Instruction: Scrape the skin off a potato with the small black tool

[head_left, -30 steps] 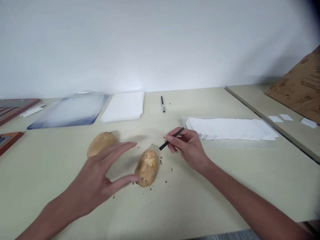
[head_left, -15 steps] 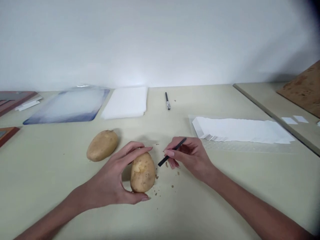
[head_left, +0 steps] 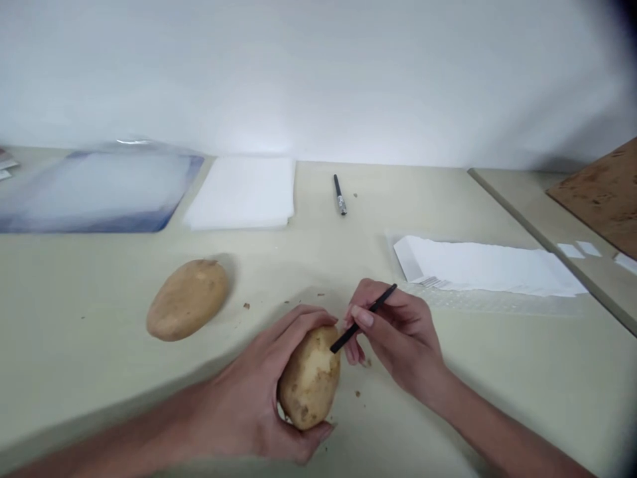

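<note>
- The left hand (head_left: 259, 388) is clamped around a potato (head_left: 311, 385), with fingers over its far end and the thumb curled beneath its near end.
- This potato is at the lower middle of the view, its long side tilted slightly to the right; whether it rests on the counter (head_left: 99, 365) or is raised a little cannot be told.
- A pale, bare patch shows on its upper face, with brown skin and darker spots around it.
- The right hand (head_left: 403, 342) is pinched on a slim black stick (head_left: 368, 315), gripped like a pencil between thumb and fingers.
- The stick slants down to the left, its flat lower tip at the right edge of the pale patch; light contact or a slight gap is hard to tell.
- Small brown crumbs (head_left: 357, 394) are scattered on the counter around the hands.
- A second potato (head_left: 188, 300), its skin smooth, lies to the left, apart from both hands.
- Farther back lie a blue-edged clear folder (head_left: 99, 189), a stack of white paper (head_left: 243, 192) and a black pen-like tool (head_left: 340, 194) with a silvery end.
- To the right, a row of overlapping white sheets (head_left: 488, 265) lies on clear plastic (head_left: 497, 304), near a brown cardboard piece (head_left: 602, 199).
</note>
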### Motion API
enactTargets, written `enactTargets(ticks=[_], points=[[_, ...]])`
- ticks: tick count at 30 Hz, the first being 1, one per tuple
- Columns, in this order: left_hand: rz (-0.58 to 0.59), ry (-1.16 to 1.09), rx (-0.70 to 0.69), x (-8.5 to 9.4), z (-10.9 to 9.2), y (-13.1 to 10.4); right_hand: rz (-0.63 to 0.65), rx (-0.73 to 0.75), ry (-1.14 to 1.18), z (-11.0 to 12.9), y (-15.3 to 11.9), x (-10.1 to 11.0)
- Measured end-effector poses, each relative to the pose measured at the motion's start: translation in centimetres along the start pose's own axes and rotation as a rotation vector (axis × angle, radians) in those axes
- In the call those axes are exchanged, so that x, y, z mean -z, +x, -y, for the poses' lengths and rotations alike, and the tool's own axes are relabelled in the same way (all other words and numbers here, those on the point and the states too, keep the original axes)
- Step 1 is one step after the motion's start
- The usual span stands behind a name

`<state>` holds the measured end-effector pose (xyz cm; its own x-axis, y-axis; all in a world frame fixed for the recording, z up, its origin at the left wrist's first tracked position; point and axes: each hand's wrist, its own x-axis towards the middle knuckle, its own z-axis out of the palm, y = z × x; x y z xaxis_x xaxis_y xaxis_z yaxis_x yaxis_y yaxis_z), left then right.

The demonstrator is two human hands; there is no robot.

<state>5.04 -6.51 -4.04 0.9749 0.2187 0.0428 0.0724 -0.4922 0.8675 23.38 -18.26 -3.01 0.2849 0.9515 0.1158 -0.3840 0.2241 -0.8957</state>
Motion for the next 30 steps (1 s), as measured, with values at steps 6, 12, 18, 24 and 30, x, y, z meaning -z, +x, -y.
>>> enactTargets(ticks=[6, 12, 18, 24, 30], points=[[-0.011, -0.009, 0.041, 0.2, 0.3, -0.1, -0.002, -0.083, 0.040, -1.2, -0.4, 0.4], [-0.034, -0.004, 0.095, 0.0, -0.2, -0.1, 0.006, -0.090, 0.035, -0.9, -0.3, -0.3], [-0.038, 0.015, 0.019, -0.4, -0.5, 0.2, -0.018, -0.083, -0.031, -0.7, -0.5, -0.6], [-0.019, 0.031, 0.041, -0.3, -0.4, 0.3, -0.019, -0.116, -0.069, -0.5, -0.7, -0.6], [-0.038, 0.046, 0.012, -0.4, -0.3, 0.3, -0.088, -0.159, -0.092, -0.4, -0.4, -0.9]])
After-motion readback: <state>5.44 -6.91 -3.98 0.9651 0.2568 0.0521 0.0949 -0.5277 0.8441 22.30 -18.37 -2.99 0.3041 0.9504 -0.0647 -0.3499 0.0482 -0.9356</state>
